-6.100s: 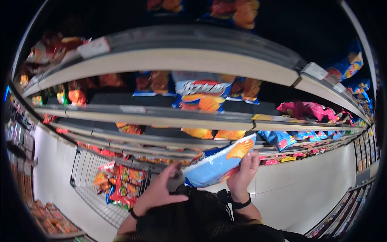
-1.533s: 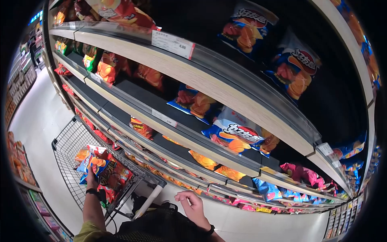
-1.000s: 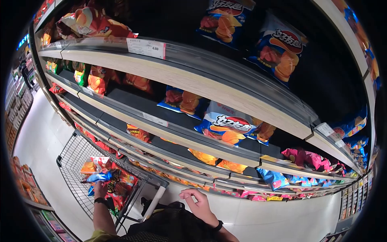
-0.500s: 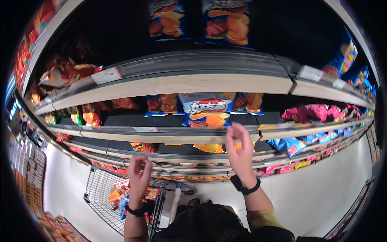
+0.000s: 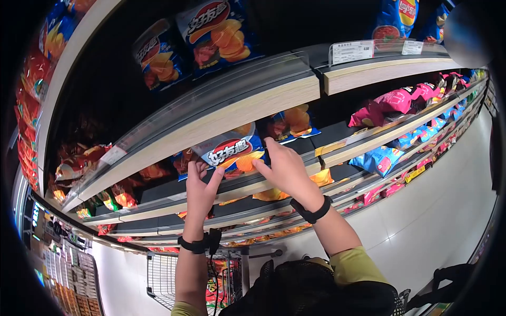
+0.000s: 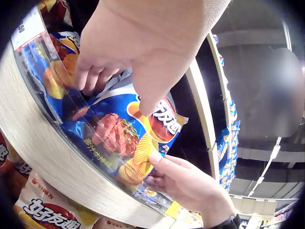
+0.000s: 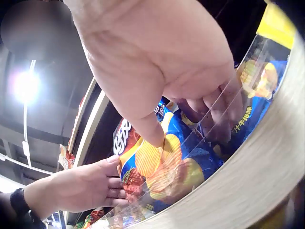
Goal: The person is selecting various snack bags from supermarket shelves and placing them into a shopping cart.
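A blue and silver bag of potato chips [image 5: 230, 151] sits on the middle shelf between both hands. At its left side, my left hand [image 5: 200, 190] grips it, thumb on the front and fingers around the edge. My right hand [image 5: 289, 167] holds the opposite side, its thumb pressing the printed chips. In the left wrist view the bag [image 6: 114, 136] stands behind a clear shelf lip, with the right hand [image 6: 188, 183] at its lower corner. From the right wrist, the bag [image 7: 167, 174] shows the left hand [image 7: 78, 188] at its far edge. Some fingertips are hidden behind the bag.
Similar blue bags [image 5: 294, 124] flank it. The upper shelf's wooden edge [image 5: 232, 108] runs close above, with more chip bags [image 5: 219, 39] on that shelf. Pink bags [image 5: 392, 102] lie to the right. Below left stands a wire shopping cart [image 5: 161, 274] holding red packets [image 5: 216, 279].
Earlier, the left hand lowered a blue chip bag into the cart and came back without it. Both hands have since risen to the shelf and taken hold of another bag. The head view has turned.
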The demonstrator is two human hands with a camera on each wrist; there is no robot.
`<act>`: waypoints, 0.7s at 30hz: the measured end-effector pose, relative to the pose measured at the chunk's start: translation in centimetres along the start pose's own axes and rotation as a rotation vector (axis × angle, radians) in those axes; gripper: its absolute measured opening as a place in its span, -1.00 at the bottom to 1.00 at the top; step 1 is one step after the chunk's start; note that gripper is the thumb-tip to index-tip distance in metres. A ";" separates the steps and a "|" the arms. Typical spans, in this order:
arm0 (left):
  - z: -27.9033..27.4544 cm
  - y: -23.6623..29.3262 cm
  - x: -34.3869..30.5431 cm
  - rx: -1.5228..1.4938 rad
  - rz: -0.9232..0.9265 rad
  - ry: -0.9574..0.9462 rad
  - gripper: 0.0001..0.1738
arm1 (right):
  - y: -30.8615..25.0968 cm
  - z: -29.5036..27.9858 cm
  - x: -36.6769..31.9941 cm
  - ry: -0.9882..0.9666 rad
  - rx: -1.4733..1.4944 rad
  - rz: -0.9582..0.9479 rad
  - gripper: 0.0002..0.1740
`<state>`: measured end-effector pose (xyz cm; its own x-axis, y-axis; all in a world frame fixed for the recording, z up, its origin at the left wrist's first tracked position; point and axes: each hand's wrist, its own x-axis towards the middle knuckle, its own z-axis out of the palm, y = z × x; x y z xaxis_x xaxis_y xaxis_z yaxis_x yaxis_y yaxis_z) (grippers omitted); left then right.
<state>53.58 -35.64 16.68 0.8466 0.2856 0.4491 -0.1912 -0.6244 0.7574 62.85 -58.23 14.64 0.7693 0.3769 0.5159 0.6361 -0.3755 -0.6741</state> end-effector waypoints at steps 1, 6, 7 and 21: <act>0.3 -0.6 0.3 0.001 -0.002 -0.007 -0.38 | 0.0 -0.1 0.2 -0.012 -0.006 0.018 -0.39; 0.7 -1.1 1.2 -0.232 -0.097 -0.063 -0.51 | 0.9 0.3 1.1 -0.115 0.022 -0.001 -0.44; 0.7 -1.3 1.2 -0.246 -0.102 -0.049 -0.51 | 1.2 0.7 1.1 -0.065 0.035 -0.084 -0.45; -1.1 -1.7 -0.5 -0.181 -0.085 -0.134 -0.42 | 0.4 0.7 -0.1 0.109 -0.117 -0.374 -0.35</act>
<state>52.96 -33.89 15.71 0.9195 0.2251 0.3223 -0.1921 -0.4579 0.8680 62.96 -57.81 13.95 0.4815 0.4161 0.7714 0.8709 -0.3260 -0.3677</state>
